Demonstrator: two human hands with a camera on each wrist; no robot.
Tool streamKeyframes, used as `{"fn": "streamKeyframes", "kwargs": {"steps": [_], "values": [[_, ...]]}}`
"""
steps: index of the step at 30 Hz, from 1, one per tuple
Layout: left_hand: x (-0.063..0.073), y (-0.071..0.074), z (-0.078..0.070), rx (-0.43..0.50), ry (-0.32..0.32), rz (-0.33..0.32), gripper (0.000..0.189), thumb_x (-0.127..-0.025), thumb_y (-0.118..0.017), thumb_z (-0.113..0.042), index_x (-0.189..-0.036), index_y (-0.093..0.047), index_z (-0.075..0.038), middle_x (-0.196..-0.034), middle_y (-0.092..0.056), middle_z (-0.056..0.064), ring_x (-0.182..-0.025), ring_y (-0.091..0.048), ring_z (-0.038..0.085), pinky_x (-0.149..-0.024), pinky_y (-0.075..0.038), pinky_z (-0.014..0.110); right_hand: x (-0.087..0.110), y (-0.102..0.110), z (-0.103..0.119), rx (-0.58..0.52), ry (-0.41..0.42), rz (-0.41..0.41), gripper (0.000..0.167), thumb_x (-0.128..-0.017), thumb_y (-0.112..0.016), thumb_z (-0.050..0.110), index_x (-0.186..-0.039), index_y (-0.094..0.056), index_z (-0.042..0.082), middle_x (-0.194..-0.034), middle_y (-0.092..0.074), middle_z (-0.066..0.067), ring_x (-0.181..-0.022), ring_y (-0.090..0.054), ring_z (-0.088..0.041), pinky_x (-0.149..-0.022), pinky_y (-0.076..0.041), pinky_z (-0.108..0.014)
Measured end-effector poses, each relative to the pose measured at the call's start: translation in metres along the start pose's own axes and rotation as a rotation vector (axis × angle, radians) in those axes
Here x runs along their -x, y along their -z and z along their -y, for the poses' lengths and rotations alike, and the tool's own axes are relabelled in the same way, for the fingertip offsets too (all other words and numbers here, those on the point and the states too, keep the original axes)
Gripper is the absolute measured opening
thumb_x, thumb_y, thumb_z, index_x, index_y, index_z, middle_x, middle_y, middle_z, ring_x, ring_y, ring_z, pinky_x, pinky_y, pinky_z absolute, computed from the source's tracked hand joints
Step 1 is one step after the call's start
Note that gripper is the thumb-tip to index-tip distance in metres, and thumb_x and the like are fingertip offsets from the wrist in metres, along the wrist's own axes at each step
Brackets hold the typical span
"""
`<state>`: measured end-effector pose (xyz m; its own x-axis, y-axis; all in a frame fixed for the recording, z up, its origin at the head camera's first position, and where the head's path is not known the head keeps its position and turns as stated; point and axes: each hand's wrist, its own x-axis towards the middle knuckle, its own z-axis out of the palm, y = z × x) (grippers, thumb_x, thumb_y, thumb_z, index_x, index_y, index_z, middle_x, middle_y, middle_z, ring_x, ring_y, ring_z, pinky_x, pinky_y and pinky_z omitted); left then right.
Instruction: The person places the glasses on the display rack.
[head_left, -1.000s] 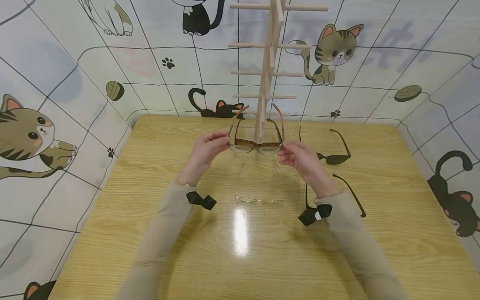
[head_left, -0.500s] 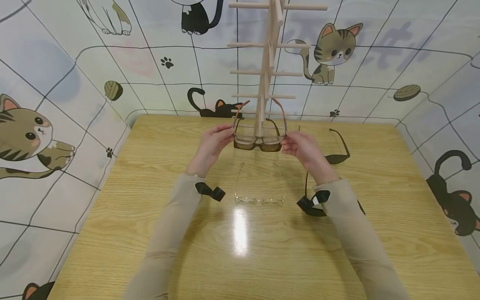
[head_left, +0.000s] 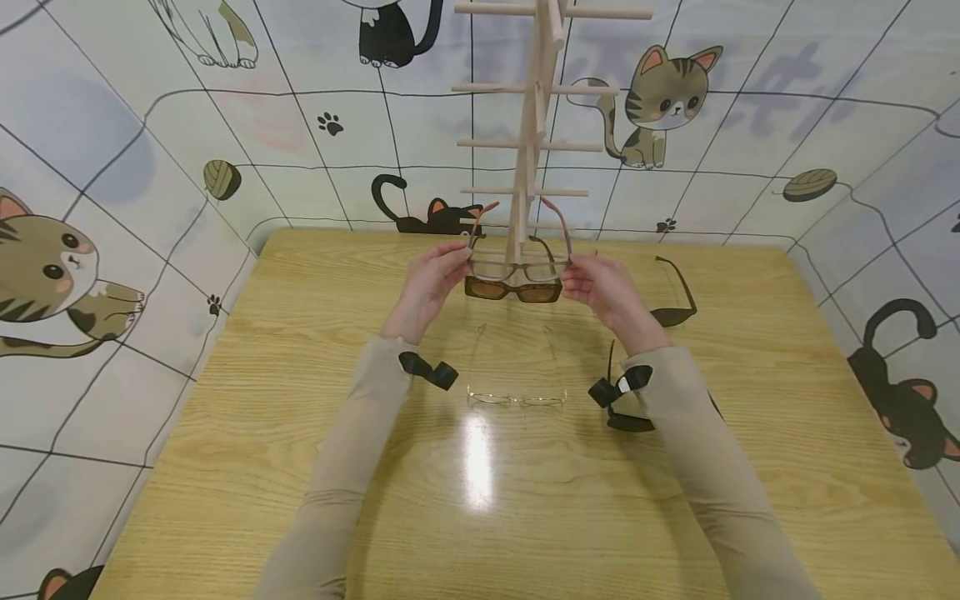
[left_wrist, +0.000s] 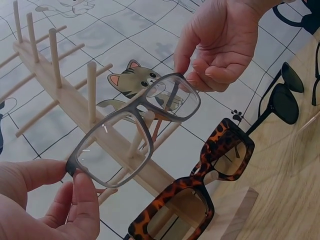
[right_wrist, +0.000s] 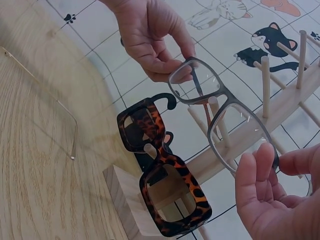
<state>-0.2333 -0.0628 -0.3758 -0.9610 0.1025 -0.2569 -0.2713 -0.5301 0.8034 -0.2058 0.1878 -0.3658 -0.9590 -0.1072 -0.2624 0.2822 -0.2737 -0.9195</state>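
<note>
My left hand [head_left: 435, 279] and right hand [head_left: 606, 287] hold a pair of clear-lensed, grey-framed eyeglasses [left_wrist: 142, 104] between them, pinching one front corner each with thumb and fingers. The eyeglasses' reddish-brown temples are unfolded and point to the back, one on either side of the upright of a wooden peg rack [head_left: 528, 158]. Just below hangs a pair of tortoiseshell sunglasses [right_wrist: 162, 157] with brown lenses, resting on the rack's low pegs. From the right wrist view, a peg end shows near the bridge of the held eyeglasses.
Thin gold-rimmed glasses [head_left: 517, 401] lie on the wooden table [head_left: 300, 483] in front of the rack. To the right are two dark sunglasses, a farther pair [head_left: 673, 317] and a nearer pair [head_left: 630, 422], both partly hidden by my right arm. Behind stands a cat-print backdrop [head_left: 300, 183].
Both hands have carried the grey eyeglasses up and back toward the rack, and slightly right. Their lenses, earlier overlapping the tortoiseshell sunglasses in the head view, now show above them.
</note>
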Motion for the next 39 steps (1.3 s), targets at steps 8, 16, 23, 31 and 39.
{"fn": "streamKeyframes", "kwargs": {"steps": [8,16,23,31,39], "values": [[-0.0057,0.0034,0.0028,0.018,0.006,-0.01,0.013,-0.087,-0.06,0.008,-0.082,-0.064,-0.003,-0.077,-0.064,0.005,-0.065,-0.061,0.013,-0.062,-0.052,0.017,-0.0047,0.0009,-0.0014,0.01,-0.014,0.012,0.014,-0.098,-0.048,0.009,-0.089,-0.059,0.006,-0.07,-0.063,-0.002,-0.062,-0.06,-0.011,-0.066,-0.055,-0.024],[-0.0093,0.0051,0.0041,0.033,0.012,-0.015,0.014,-0.087,-0.06,0.008,-0.08,-0.065,-0.003,-0.075,-0.064,0.005,-0.064,-0.062,0.013,-0.062,-0.052,0.017,-0.0062,0.0008,-0.0008,0.009,-0.031,0.022,0.011,-0.098,-0.048,0.011,-0.094,-0.055,0.004,-0.069,-0.063,-0.002,-0.061,-0.06,-0.011,-0.065,-0.055,-0.023],[-0.0106,0.0057,0.004,0.033,0.021,-0.018,0.013,-0.087,-0.06,0.007,-0.081,-0.065,-0.004,-0.075,-0.065,0.006,-0.065,-0.062,0.013,-0.061,-0.052,0.017,-0.0086,0.0016,-0.0018,0.0,-0.041,0.027,0.011,-0.098,-0.049,0.012,-0.095,-0.054,0.003,-0.069,-0.063,-0.002,-0.061,-0.06,-0.01,-0.065,-0.055,-0.024],[-0.0096,0.0059,0.0041,0.002,0.006,-0.018,0.012,-0.088,-0.06,0.005,-0.084,-0.064,-0.004,-0.076,-0.064,0.005,-0.065,-0.061,0.013,-0.063,-0.052,0.017,-0.0086,0.0024,-0.0033,0.039,-0.034,0.014,0.012,-0.098,-0.048,0.015,-0.096,-0.053,0.004,-0.071,-0.062,-0.002,-0.062,-0.059,-0.01,-0.066,-0.055,-0.024],[-0.0046,0.0091,0.0041,-0.058,-0.034,-0.013,0.006,-0.089,-0.06,0.002,-0.089,-0.062,-0.003,-0.075,-0.065,0.005,-0.068,-0.062,0.012,-0.067,-0.053,0.018,-0.0002,0.0034,-0.0062,0.131,0.0,-0.011,0.024,-0.098,-0.05,0.016,-0.11,-0.05,-0.005,-0.077,-0.061,-0.003,-0.067,-0.059,-0.011,-0.068,-0.054,-0.023]]}}
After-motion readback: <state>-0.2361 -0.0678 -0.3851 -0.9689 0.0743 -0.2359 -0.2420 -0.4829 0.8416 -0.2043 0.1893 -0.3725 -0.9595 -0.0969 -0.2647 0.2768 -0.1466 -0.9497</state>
